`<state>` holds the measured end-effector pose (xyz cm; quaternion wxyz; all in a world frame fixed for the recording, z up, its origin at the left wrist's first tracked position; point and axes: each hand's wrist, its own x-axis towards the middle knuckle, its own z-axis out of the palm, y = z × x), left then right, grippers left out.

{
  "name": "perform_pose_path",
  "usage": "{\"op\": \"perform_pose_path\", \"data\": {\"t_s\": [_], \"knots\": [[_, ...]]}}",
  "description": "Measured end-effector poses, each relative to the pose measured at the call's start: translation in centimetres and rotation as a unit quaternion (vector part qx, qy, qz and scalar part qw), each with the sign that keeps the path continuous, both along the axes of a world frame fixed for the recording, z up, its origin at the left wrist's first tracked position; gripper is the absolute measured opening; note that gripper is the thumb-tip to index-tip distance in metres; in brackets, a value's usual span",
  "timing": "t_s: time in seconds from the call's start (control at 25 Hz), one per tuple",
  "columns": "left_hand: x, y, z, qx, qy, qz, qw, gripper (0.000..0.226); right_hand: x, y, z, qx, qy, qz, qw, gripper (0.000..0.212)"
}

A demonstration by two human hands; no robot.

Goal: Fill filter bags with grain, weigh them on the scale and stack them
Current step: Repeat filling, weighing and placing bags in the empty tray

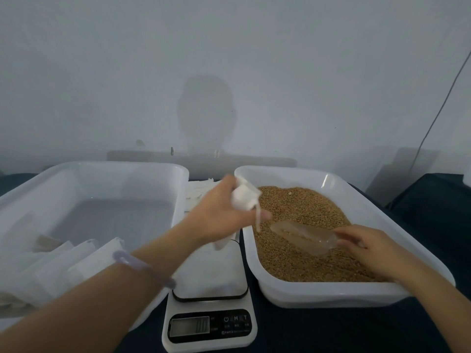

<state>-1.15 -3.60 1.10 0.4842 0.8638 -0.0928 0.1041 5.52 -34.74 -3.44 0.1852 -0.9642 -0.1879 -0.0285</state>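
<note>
One filter bag (244,200) pinched in the left grip (221,212) between two tubs (331,294); right grip (369,247) curls round one scoop (303,235) on the grain (293,200).

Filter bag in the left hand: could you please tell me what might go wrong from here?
1. The filter bag, gripped crumpled by the left hand, hangs at the rim of the grain tray, so grain from the scoop in the right hand may spill onto the scale.
2. The bag's tail hangs close over the scale and might disturb its reading.
</note>
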Motion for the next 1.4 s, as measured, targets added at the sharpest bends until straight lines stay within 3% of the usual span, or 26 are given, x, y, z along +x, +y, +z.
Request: {"op": "perform_pose_path", "data": {"t_s": [0.12,0.48,0.68,0.88,1.08,1.4], "knots": [[0.9,-4.6,-0.2,0.022,0.001,-0.047,0.999,0.049,-0.3,0.2,0.1,0.042,0.01,-0.035,0.998,0.025],[2.5,-6.9,-3.8,0.062,-0.062,0.03,0.996,0.048,-1.7,0.5,1.2,0.123,-0.091,-0.05,0.987,0.029],[2.7,-6.9,-4.3,0.051,-0.059,0.055,0.995,0.052,-2.5,0.1,2.3,0.194,-0.075,-0.035,0.977,0.027],[3.3,-6.9,-4.7,0.057,-0.043,0.057,0.996,0.057,-2.5,-1.4,6.0,0.064,-0.104,0.039,0.992,0.033],[3.1,-7.0,-4.6,0.081,-0.041,0.049,0.995,0.056,-1.5,-1.3,10.4,-0.077,-0.166,0.087,0.979,0.031],[3.0,-7.0,-4.5,0.084,-0.026,0.053,0.995,0.059,-1.1,0.4,13.2,-0.137,-0.225,0.105,0.959,0.027]]}}
